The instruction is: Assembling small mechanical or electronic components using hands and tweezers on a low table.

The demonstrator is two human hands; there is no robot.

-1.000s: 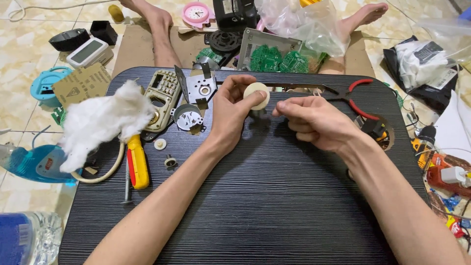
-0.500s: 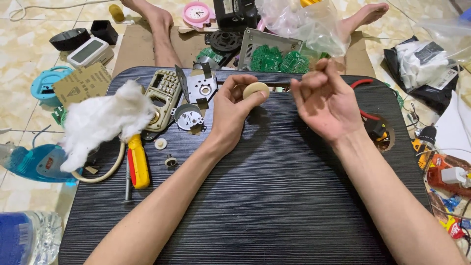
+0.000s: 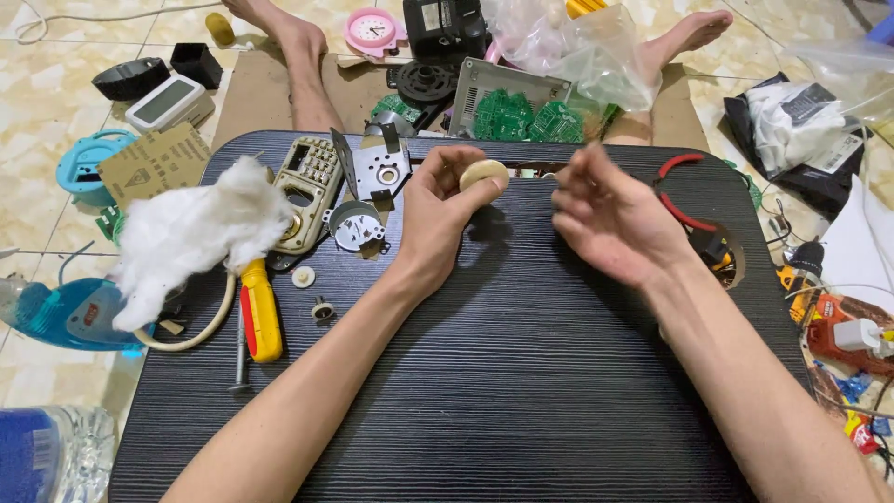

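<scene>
The left hand point(image 3: 438, 219) pinches a cream disc point(image 3: 484, 174) above the black table point(image 3: 521, 373). The right hand point(image 3: 615, 219) hangs beside it, fingers loosely curled and empty. Red pliers point(image 3: 675, 191) lie behind it; cotton point(image 3: 191, 233), a yellow screwdriver point(image 3: 261, 312) and metal parts point(image 3: 372, 172) crowd the left.

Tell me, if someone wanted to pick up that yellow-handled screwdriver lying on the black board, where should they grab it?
By the thick yellow and red handle of the screwdriver, coming straight down from above. It lies flat near the left edge of the black board, with the handle's long sides showing bare on both sides, so fingers can close across it. The white cotton wad sits close above its top end, so grip the middle or lower part.
</scene>
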